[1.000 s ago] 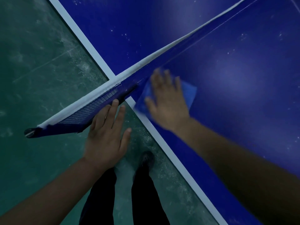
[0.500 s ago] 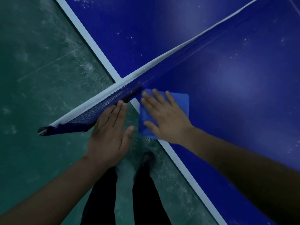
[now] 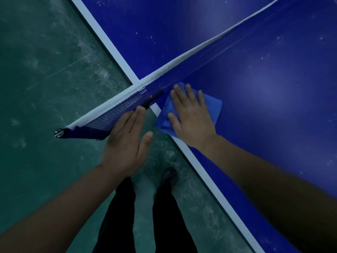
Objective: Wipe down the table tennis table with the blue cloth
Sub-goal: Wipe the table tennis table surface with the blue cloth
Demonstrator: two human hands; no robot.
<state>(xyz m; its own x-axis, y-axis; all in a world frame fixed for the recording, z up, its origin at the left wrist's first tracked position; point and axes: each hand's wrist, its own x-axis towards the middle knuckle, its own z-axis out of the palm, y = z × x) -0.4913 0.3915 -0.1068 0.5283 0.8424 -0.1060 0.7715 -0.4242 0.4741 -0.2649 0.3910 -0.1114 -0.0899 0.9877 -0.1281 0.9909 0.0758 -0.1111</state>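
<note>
Small white printed marks on the blue net (image 3: 127,105) near the table's side edge, too small and blurred to read. No other text, labels, brands or numbers legible anywhere.

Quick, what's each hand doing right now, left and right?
Left hand: open, straight fingers against the net.
Right hand: open, pressing the blue cloth flat on the table.
</note>
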